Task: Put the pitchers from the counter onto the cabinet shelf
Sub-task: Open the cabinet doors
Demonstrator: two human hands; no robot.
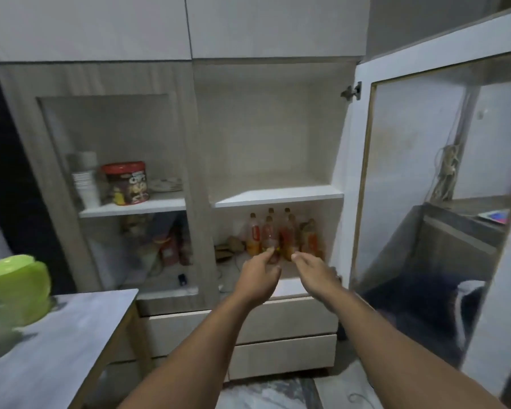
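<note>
upper shelf (278,193): bare board, open front, free room above | glass door (437,184): swung open at right edge, bounds that side | lower compartment: bottles (278,234) crowd the back, only the front edge free | left section: closed glass front (115,172) bars entry | surface (56,335): pitcher (19,287) at left edge, rest bare

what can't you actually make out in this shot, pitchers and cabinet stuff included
- Green pitcher, head view: motion-blurred and cut by the left edge; handle and spout unreadable, other pitchers beside it uncertain.
- Bottles on the lower shelf: labels blurred, bases hidden by the left hand and right hand.
- Items behind the glass door: hazy; only a red-lidded tub and stacked cups are clear.
</note>
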